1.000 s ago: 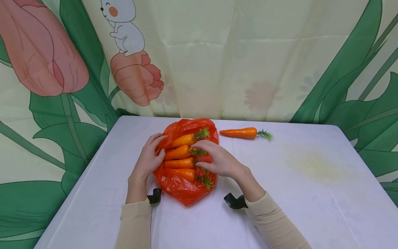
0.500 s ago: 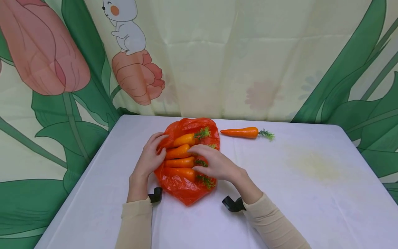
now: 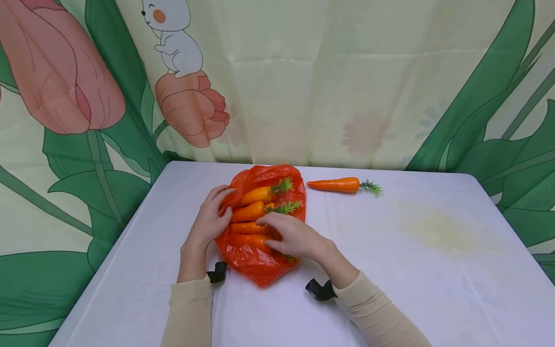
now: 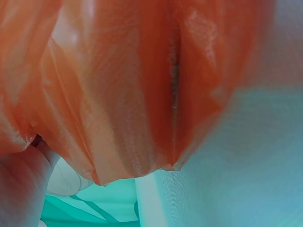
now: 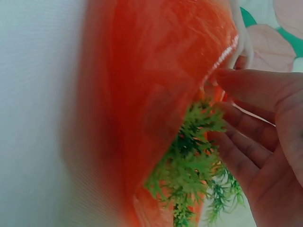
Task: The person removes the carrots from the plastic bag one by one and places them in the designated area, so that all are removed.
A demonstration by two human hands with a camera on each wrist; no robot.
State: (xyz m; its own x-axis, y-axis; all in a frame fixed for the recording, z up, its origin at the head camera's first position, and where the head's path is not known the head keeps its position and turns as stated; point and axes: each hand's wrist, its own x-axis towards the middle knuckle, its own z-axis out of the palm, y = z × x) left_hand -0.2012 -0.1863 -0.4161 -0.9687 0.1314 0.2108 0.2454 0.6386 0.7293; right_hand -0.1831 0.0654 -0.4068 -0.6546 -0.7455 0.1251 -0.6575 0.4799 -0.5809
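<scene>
A red plastic bag (image 3: 256, 270) lies on the table with several orange carrots (image 3: 253, 210) side by side in its mouth, their green tops pointing right. My left hand (image 3: 208, 219) grips the bag's left side, thumb toward the carrots; in the left wrist view, part of this hand (image 4: 21, 182) shows beside the crumpled plastic. Over the two nearest carrots reaches my right hand (image 3: 299, 236), its thumb and fingers apart. From the right wrist, its thumb (image 5: 255, 87) meets the bag's edge and the fingers lie beside the feathery green tops (image 5: 189, 146). The fingertips are partly hidden.
A single carrot (image 3: 336, 185) lies outside the bag, to its right near the table's back edge. White cloth covers the table (image 3: 390, 270). Behind it hangs a printed curtain (image 3: 277, 96). Black wrist camera mounts (image 3: 320, 290) sit close above the tabletop.
My right hand has moved from the upper carrots' tops down and left toward the two nearest carrots, uncovering a green top. My left hand keeps its place on the bag.
</scene>
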